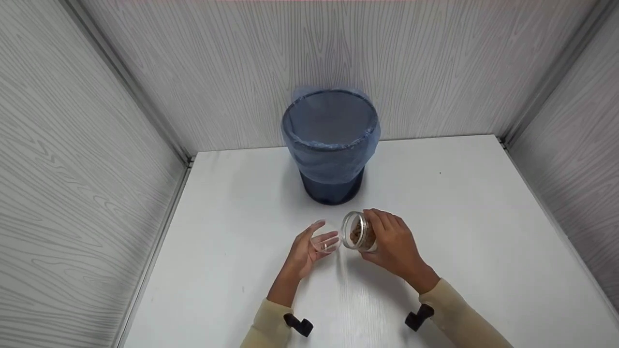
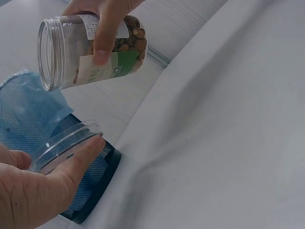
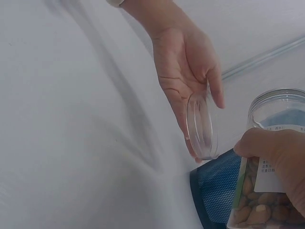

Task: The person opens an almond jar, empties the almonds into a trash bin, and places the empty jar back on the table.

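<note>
My right hand [image 1: 395,245] grips a clear jar [image 2: 71,52] of almonds [image 3: 259,214], its label white and green. The jar lies tipped on its side above the table, and its uncovered mouth faces my left hand [image 1: 302,253]. A clear round lid [image 3: 202,126] is held at its edge between the left thumb and fingers, its palm turned up. Lid and jar are apart, with a small gap between them. Almonds sit inside the jar, away from its rim in the left wrist view.
A dark mesh bin [image 1: 331,191] lined with a blue bag [image 1: 329,162] stands beyond both hands, near the back wall. Grey wood-grain panels [image 1: 232,72] enclose the white table [image 1: 217,241] at the back and sides.
</note>
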Tool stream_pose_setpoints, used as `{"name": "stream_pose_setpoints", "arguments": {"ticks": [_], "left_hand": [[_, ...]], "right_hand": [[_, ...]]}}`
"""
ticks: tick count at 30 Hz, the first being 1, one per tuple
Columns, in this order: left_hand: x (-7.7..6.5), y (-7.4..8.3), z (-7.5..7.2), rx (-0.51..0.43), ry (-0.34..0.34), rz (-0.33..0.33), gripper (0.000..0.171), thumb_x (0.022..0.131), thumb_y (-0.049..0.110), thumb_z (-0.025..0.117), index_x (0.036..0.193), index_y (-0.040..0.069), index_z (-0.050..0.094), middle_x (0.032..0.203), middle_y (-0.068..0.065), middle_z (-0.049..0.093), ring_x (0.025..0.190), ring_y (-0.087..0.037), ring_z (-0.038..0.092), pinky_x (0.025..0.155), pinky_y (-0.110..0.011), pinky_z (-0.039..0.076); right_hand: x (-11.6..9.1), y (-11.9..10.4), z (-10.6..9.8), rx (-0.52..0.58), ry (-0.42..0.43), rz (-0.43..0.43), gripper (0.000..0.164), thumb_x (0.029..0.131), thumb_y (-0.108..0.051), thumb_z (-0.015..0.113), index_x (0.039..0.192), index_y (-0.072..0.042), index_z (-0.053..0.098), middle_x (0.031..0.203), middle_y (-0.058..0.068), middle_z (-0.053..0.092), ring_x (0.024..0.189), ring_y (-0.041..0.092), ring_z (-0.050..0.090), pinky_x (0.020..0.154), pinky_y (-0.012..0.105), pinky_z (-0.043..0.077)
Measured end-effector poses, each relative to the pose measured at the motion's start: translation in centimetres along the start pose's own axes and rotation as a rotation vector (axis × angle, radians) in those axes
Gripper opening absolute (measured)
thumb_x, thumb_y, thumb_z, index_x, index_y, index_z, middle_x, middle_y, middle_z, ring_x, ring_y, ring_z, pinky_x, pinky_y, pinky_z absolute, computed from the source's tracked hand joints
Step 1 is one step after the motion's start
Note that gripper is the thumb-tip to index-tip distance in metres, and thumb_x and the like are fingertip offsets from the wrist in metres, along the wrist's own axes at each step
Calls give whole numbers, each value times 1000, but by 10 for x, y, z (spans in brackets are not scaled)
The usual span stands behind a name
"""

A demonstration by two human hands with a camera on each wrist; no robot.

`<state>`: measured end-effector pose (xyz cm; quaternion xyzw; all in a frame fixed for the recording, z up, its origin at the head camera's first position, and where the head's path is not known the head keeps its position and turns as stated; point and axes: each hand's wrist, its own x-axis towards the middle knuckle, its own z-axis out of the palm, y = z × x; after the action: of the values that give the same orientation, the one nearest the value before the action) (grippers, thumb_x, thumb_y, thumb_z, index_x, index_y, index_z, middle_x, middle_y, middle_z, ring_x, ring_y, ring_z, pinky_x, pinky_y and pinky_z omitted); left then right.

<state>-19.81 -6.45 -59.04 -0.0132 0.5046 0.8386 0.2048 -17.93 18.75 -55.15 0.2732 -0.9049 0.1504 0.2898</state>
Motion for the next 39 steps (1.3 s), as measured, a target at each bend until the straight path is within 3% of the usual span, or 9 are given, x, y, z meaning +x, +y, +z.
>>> {"name": "stream_pose_setpoints", "arguments": {"ticks": [8,17,27,39], "left_hand": [[2,-3,-5,49,47,-16,50,113,24,36,154,-5,34,135,-34,55,106,-28,70,88,-36,58],[6,-6,-11,108,27,-39,50,111,17,38,155,-5,31,138,-32,56,128,-41,57,99,-43,52],[9,-15,-18,174,37,-58,48,111,15,39,154,-6,35,137,-29,58,128,-38,58,95,-39,54],[9,-13,-15,149,108,-97,51,111,20,40,154,-5,34,135,-32,58,123,-37,62,93,-36,55]], "right_hand": [[0,1,0,5,-7,7,105,54,-38,98,141,-3,52,129,14,62,115,33,62,96,49,52],[1,1,0,4,-5,9,105,54,-37,99,142,-3,51,130,14,61,116,34,62,96,50,52],[0,2,2,-1,2,5,105,55,-38,98,142,-3,50,130,13,61,116,33,62,97,50,51],[-3,3,3,1,-3,12,104,56,-37,97,142,-3,51,129,14,61,116,34,62,96,50,52]]}}
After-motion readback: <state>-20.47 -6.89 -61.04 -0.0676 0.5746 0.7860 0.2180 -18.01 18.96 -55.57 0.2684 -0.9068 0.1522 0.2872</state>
